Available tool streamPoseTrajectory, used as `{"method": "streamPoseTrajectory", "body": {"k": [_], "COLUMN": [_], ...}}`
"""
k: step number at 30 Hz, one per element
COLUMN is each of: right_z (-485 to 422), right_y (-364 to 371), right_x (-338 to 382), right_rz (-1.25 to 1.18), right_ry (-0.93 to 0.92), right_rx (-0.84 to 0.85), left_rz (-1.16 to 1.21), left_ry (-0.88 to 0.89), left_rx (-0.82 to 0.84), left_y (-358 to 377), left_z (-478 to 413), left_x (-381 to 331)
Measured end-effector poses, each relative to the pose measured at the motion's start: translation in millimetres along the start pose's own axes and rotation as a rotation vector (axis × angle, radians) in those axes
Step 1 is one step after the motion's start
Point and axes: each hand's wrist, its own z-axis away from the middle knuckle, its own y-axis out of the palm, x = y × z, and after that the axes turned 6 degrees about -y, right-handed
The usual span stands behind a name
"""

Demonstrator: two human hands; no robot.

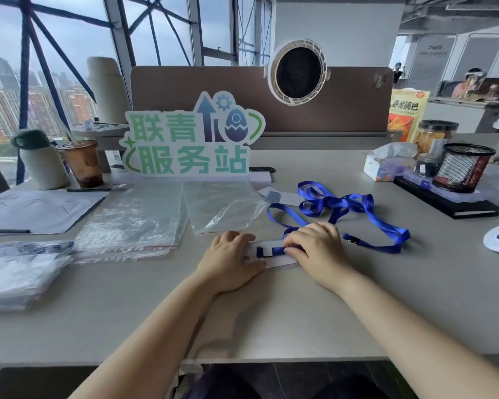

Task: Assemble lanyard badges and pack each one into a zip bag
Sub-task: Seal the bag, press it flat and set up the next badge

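Sign (190, 139) reading 联青服务站, blue lanyard (357, 203), badge (275, 262)

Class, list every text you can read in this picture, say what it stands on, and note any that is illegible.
"联青 服务站": standing cut-out sign.
"卧龙锅巴": orange snack bag.
Handwritten sheet: too faint to read.
Far wall panel: blurred.
Tissue box: too small.
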Motion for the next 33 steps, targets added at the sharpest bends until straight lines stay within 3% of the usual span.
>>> {"method": "streamPoseTrajectory", "body": {"k": [8,14,22,26,33], "right_z": [-1.0,-1.0,-1.5,-3.7,-8.1], "right_y": [1.4,3.8,1.1,-4.9,-8.5], "right_x": [-1.5,-1.7,0.9,-1.8,-2.5], "right_rz": [-0.048,-0.026,-0.009,-0.019,-0.059], "right_ry": [0.004,-0.023,-0.059,-0.024,0.022], "right_rx": [-0.011,-0.067,-0.105,-0.182,-0.237], "left_rz": [0.025,0.478,0.531,0.689,0.696], "left_ry": [-0.172,-0.127,-0.062,-0.025,0.019], "left_rx": [0.074,0.002,-0.097,0.015,0.123], "left_y": [-11.0,-8.8,-4.4,-17.6,-19.0], "left_z": [-15.3,-5.7,-3.9,1.5,3.7], "left_x": [-6.2,-4.6,-7.9,-7.9,-10.2]}}
